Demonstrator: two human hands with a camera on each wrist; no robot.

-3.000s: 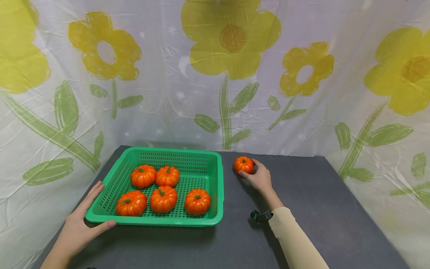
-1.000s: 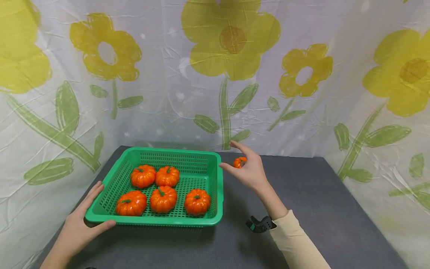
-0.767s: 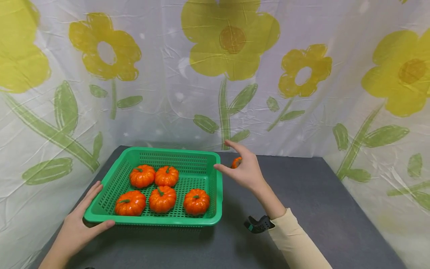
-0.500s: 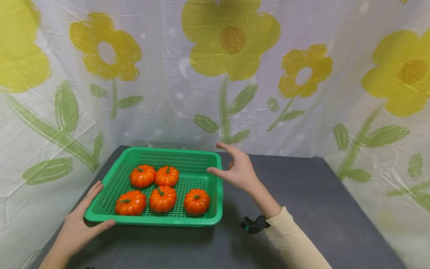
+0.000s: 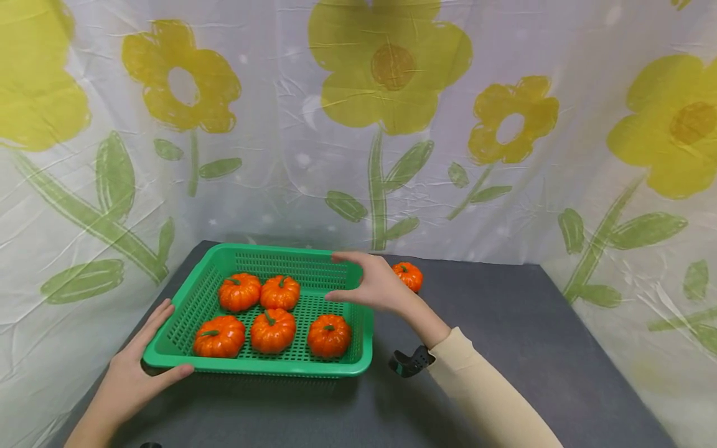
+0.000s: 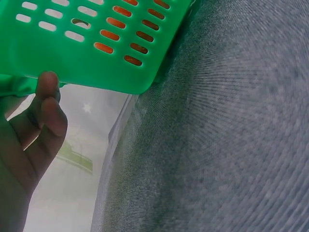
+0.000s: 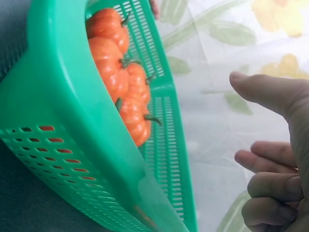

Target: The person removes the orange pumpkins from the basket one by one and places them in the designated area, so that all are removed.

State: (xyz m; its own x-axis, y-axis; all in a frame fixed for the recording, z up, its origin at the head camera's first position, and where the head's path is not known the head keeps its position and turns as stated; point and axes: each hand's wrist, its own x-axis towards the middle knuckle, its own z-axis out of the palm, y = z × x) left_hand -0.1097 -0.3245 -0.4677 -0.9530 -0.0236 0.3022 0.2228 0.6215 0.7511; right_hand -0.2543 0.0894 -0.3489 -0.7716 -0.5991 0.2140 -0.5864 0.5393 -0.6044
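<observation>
A green plastic basket [image 5: 257, 368] holds several orange pumpkins [image 5: 272, 331] with green stems. My left hand [image 5: 126, 379] lies at the basket's front left corner, its fingers straight along the left rim and its thumb along the front one. In the left wrist view the fingertips [image 6: 54, 116] show right by the basket's rim. Over the basket's right side hovers my right hand [image 5: 372, 283], thumb and fingers spread apart with nothing between them. One more pumpkin [image 5: 407, 277] sits on the table behind that hand, partly hidden by it.
The dark grey table [image 5: 493, 348] extends right of the basket to its edges. A pale curtain [image 5: 280, 155] printed with yellow flowers surrounds the table at the back and sides. A black band [image 5: 411, 362] hangs at my right wrist.
Three seconds ago my right hand held the pumpkin on the table. It has let go and moved left, over the basket. The left hand and basket stay in place.
</observation>
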